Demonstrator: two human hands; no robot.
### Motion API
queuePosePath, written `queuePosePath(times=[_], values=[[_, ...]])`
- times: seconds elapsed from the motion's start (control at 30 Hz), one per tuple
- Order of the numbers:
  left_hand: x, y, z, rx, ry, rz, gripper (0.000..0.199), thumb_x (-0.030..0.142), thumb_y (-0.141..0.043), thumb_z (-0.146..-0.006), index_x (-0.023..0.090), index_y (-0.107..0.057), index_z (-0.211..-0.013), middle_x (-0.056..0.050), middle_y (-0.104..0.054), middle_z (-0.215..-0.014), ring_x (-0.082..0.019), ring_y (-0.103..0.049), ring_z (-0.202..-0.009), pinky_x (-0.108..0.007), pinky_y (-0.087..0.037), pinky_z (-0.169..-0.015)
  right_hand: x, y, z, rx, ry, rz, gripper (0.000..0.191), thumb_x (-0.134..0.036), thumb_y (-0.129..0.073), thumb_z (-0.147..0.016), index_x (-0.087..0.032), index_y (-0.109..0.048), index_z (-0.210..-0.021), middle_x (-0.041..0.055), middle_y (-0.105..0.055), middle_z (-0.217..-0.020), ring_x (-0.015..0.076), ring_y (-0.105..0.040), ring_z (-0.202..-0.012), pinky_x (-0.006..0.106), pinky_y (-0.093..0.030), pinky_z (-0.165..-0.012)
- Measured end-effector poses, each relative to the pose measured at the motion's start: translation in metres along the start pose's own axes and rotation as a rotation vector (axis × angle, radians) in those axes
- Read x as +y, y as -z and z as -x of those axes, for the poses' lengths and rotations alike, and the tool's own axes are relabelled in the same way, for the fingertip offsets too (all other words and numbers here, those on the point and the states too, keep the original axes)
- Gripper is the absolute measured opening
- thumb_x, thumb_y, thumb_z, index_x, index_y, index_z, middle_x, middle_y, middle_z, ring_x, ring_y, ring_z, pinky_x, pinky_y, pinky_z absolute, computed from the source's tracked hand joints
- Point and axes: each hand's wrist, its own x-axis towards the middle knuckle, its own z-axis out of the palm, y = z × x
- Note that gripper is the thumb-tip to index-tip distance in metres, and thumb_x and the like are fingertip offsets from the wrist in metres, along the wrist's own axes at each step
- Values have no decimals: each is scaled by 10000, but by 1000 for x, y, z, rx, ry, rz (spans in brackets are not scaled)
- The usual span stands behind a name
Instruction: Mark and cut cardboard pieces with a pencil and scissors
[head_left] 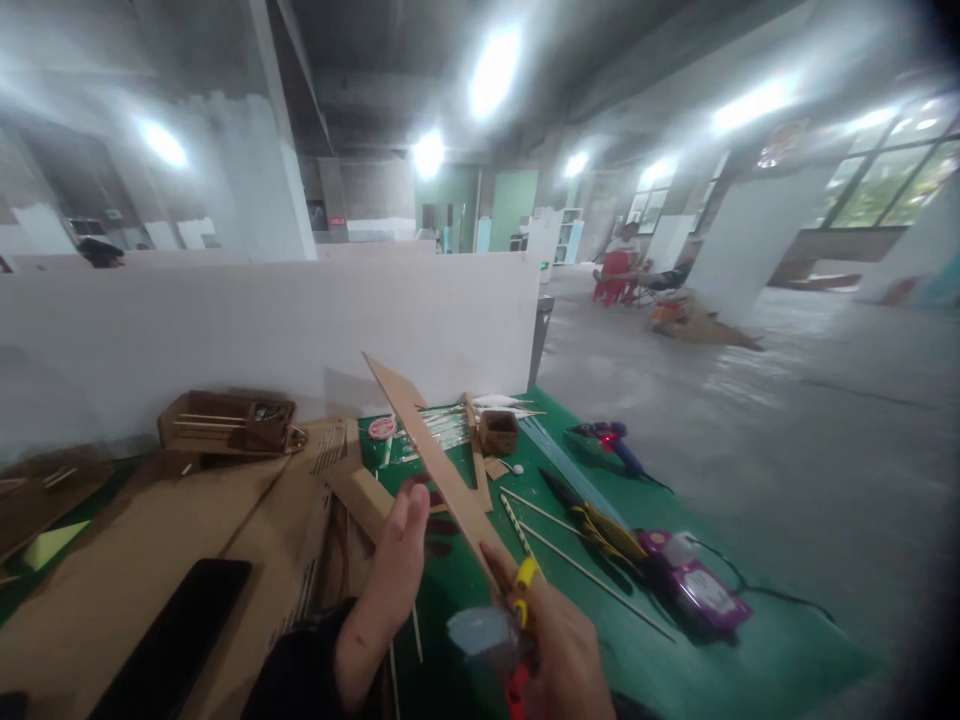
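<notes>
cardboard strip (pixel 431 450) first: a long, flat, tan piece with a pointed far end, raised off the mat and slanting up and away from us toward the white partition (pixel 262 330). its near end sits at our right hand (pixel 559 640), which grasps it together with what looks like a tool with yellow and red parts (pixel 521 590); blur hides whether it is scissors or a cutter. our left hand (pixel 394 570) is released, fingers straight and together, its tips just beside the strip's left edge; we cannot tell whether they touch it.

to do this well, we judge that the open left hand should steady the strip close to the right hand, so that the long free end does not wobble or bend, with fingers kept out of the tool's path.

below lies a green mat (pixel 675 650), smooth and matte. thin wooden sticks (pixel 570 555) lie across it, straight and pale. right of them are pliers (pixel 592 520) with yellow-and-black handles, a purple glue gun (pixel 694 585) with a black cord, and farther off a blue one (pixel 615 440) with a red light. a small cardboard box (pixel 499 432) stands behind the strip. to the left, big cardboard sheets (pixel 150 570) overlap, some showing corrugated ribs, with a glossy black phone (pixel 176 635) on top and an open cardboard tray (pixel 225 420) beyond.
</notes>
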Motion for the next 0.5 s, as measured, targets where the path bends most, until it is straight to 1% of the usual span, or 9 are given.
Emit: queuePosePath(times=[0.03, 0.07, 0.1, 0.17, 0.23, 0.3, 0.37, 0.43, 0.5], values=[[0, -2, 2, -55, 26, 40, 521, 611, -498, -891, 160, -599, -1133, -101, -730, -951, -236, -693, -789, -327, -543, -679, -1, -3, 0, -7, 70, 31, 549, -47, -501, -749, -157, -600, -1278, 125, -736, -1041, 257, -704, -895, 351, -590, -790], [-1, -3, 3, -102, 45, 79, 542, 573, -548, -876, 157, -553, -1223, -114, -731, -1014, -246, -703, -838, -333, -552, -704, -1, -6, 0, -16, 109, 47, 591, -25, -481, -737, -151, -568, -1307, 130, -729, -1080, 251, -701, -916, 344, -588, -794], [-2, -3, 4, -132, 54, 112, 562, 533, -591, -856, 157, -521, -1267, -122, -727, -1057, -255, -705, -886, -340, -555, -741, -2, -8, 1, -30, 121, 55, 601, -12, -469, -731, -151, -554, -1310, 129, -727, -1093, 246, -701, -922, 339, -586, -797], [-5, -2, 4, -128, 62, 147, 548, 458, -644, -819, 158, -524, -1262, -131, -718, -1112, -277, -688, -988, -362, -541, -835, -4, -13, 2, -85, 118, 45, 542, -18, -474, -726, -167, -579, -1237, 122, -732, -1097, 244, -702, -910, 337, -582, -800], [-10, 1, 3, -61, 70, 136, 444, 394, -641, -815, 164, -574, -1189, -133, -713, -1131, -294, -664, -1052, -388, -511, -904, -7, -16, 4, -152, 91, 14, 462, -47, -508, -705, -190, -606, -1133, 117, -728, -1131, 252, -702, -914, 339, -579, -806], [-13, 6, 1, 17, 72, 120, 356, 342, -619, -830, 178, -594, -1144, -130, -700, -1162, -301, -643, -1090, -407, -486, -935, -9, -18, 7, -199, 18, -29, 436, -88, -561, -689, -197, -601, -1110, 122, -710, -1179, 271, -694, -975, 343, -569, -843], [-16, 12, -1, 76, 49, 122, 325, 339, -603, -847, 181, -584, -1131, -127, -692, -1171, -294, -638, -1095, -407, -481, -936, -11, -18, 11, -223, -115, -91, 389, -148, -613, -719, -199, -594, -1104, 116, -723, -1118, 263, -698, -959, 312, -572, -815], [-16, 18, -3, 115, 8, 145, 333, 378, -600, -863, 180, -566, -1129, -120, -694, -1153, -277, -645, -1081, -389, -487, -928, -10, -13, 17, -233, -285, -161, 268, -229, -647, -767, -214, -604, -1031, 69, -735, -937, 219, -703, -797, 255, -574, -689], [-13, 24, -4, 150, -22, 172, 351, 414, -604, -873, 184, -559, -1134, -108, -695, -1140, -257, -653, -1061, -371, -493, -920, -8, -4, 25, -217, -397, -227, 179, -332, -650, -815, -228, -613, -955, 25, -706, -798, 184, -668, -657, 223, -551, -584]])
